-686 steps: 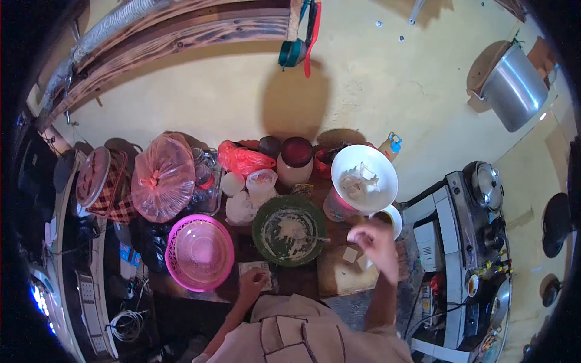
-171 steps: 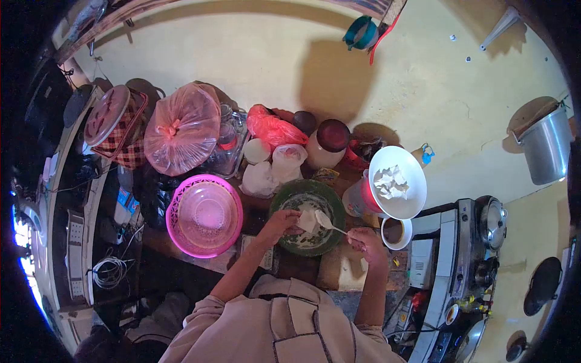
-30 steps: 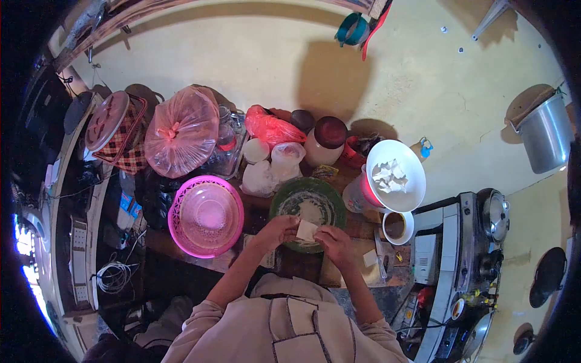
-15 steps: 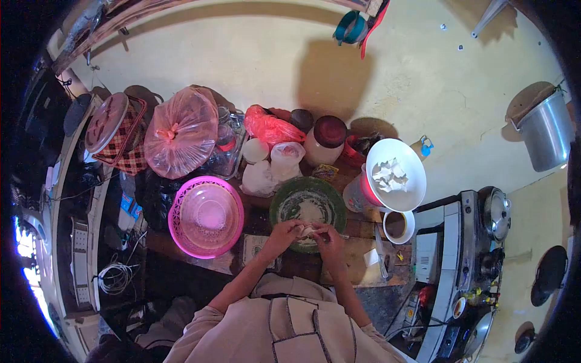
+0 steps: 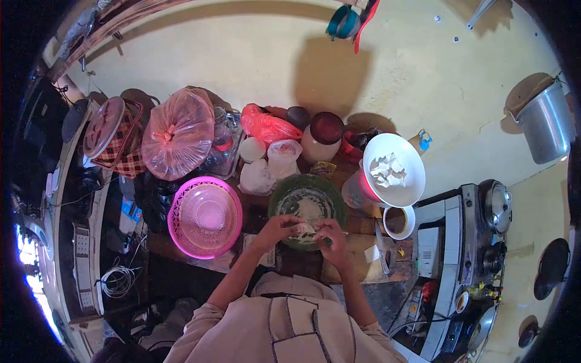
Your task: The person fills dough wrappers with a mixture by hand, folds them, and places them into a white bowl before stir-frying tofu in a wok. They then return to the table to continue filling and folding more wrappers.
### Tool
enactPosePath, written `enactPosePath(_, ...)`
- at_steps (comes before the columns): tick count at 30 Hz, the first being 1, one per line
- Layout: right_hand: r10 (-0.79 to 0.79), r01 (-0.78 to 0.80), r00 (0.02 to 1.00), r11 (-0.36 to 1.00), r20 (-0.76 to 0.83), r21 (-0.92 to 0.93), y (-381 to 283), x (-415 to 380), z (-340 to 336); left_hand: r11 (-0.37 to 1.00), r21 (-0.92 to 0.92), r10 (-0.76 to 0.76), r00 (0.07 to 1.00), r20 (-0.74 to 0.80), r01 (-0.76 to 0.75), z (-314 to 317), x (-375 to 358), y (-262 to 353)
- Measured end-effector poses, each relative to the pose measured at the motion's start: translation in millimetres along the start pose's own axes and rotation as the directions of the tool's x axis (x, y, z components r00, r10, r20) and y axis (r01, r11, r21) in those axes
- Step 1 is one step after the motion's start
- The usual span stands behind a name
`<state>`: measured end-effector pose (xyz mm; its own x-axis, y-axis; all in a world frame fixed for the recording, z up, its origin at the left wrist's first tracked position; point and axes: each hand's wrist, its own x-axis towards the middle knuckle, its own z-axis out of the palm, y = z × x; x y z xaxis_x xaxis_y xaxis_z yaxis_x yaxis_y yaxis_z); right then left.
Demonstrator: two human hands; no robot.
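A green bowl [image 5: 339,212] dusted with white flour stands in front of me. Over its near side, my left hand [image 5: 282,230] and my right hand [image 5: 332,241] face each other with bent fingers. Between their fingertips is a small pale piece of dough [image 5: 309,228], pinched from both sides; its exact shape is too small to make out. White flour [image 5: 311,207] lies on the bottom of the bowl.
Left of the bowl sits a pink basin [image 5: 177,224]. White plastic bags [image 5: 257,177] and a lidded jar [image 5: 324,138] stand behind. At right are a white bowl of torn white pieces [image 5: 413,187], a cup of brown liquid [image 5: 396,224], a knife [image 5: 382,253] and a stove [image 5: 471,242].
My hands have moved slightly apart, and more of the pale piece shows between the fingertips. The view has shifted slightly.
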<state>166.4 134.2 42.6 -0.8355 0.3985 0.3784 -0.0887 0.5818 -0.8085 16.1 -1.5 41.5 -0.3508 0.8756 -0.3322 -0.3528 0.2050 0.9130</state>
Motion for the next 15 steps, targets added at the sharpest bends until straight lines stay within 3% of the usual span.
enactPosePath(4,-0.025,0.029,0.996,0.999,-0.080,0.043,4.1,3.1,-1.0,0.997,-0.074,0.011,0.998,0.055,-0.007,0.1,0.5,0.2)
enactPosePath(7,0.003,0.000,0.999,0.999,-0.046,0.047,8.3,0.2,1.1,0.996,0.044,0.068,0.991,0.112,-0.074,0.9,2.0,1.0)
enactPosePath(10,0.103,-0.115,0.991,0.983,0.083,0.146,-5.9,2.6,-2.8,1.000,0.019,0.016,0.986,0.167,-0.019,2.1,-2.3,11.8)
enactPosePath(13,0.297,-0.342,0.938,0.879,0.178,0.332,-14.1,3.3,-5.6,0.999,0.029,0.018,0.971,0.238,-0.025,-2.8,-3.0,17.6)
enactPosePath(15,0.295,-0.344,0.938,0.854,0.182,0.391,-7.3,0.7,-3.9,0.992,0.126,0.000,0.973,0.231,-0.029,-1.4,-5.9,30.3)
